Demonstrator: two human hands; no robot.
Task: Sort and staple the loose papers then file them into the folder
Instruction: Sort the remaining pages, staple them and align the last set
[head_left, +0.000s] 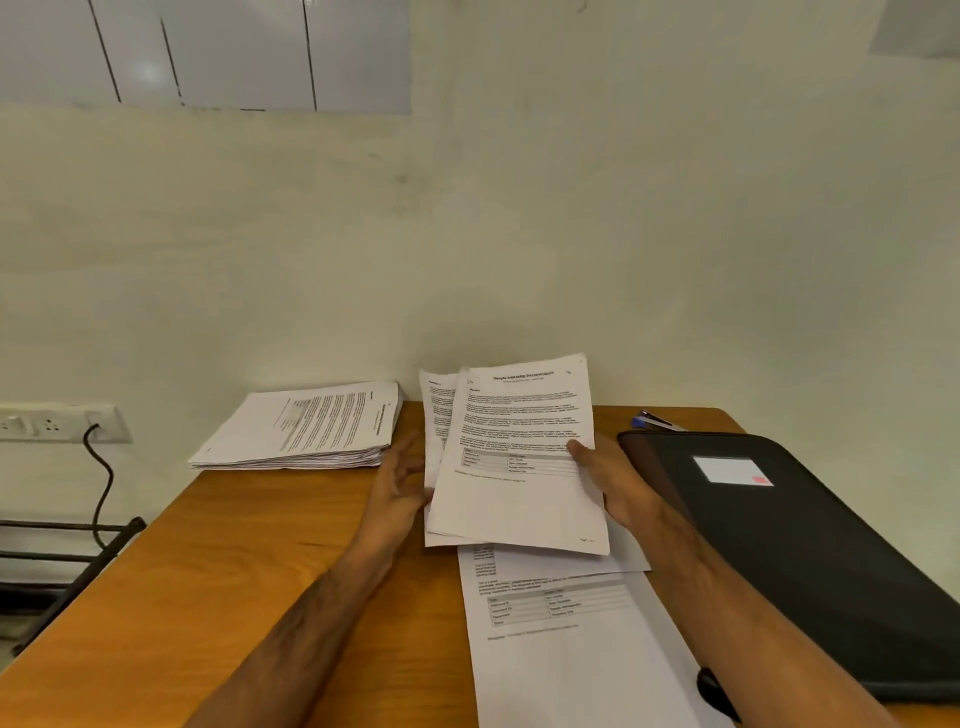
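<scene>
- Far left of counter (208, 545): large stack of papers (306, 431) lay unsorted against the wall; most of the sorting judged not yet done.
- Left hand (397, 483) rested at left edge of the raised sheets (514, 457), fingers loosely spread, touching rather than gripping.
- Right hand (618, 493) held those few sheets, thumb pinching the front page; sheets fanned, not squared.
- Below them, several loose pages (561, 623) lay flat on counter.
- Right: black folder (779, 545) lay closed; nothing seen filed.
- No stapler identified in view; stapling judged pending.
</scene>
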